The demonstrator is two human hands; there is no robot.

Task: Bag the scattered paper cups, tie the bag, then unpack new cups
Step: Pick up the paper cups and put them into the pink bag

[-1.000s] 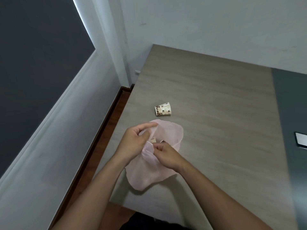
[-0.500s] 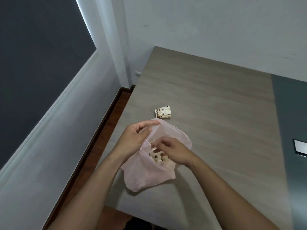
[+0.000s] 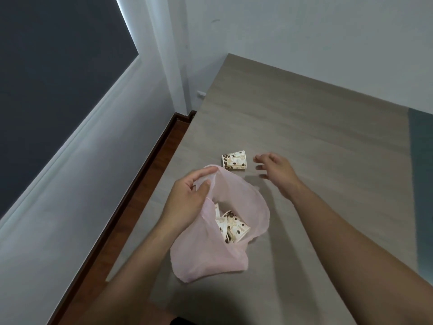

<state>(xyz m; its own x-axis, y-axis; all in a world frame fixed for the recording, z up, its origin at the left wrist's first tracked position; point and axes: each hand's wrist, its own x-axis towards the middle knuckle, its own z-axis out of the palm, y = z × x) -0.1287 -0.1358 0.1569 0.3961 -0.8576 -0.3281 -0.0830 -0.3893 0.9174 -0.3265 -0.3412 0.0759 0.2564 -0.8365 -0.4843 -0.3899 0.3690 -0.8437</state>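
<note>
A thin pink plastic bag [image 3: 210, 259] lies on the wooden table [image 3: 304, 127] with its mouth held wide. My left hand [image 3: 187, 198] pinches the bag's left rim between thumb and fingers. Inside the bag lie several white paper cups with brown bean print [image 3: 234, 228]. One more paper cup [image 3: 235, 159] of the same print lies on its side on the table just beyond the bag. My right hand [image 3: 274, 167] hovers just right of that cup, fingers spread and holding nothing.
The table's left edge runs beside a strip of brown floor [image 3: 150, 174] and a white wall. A dark teal panel [image 3: 421, 184] covers the table's right side. A white wall stands behind the table.
My right hand left the bag's mouth and moved up and right towards the lying cup. The cups it put in now show inside the bag. My left hand kept its hold.
</note>
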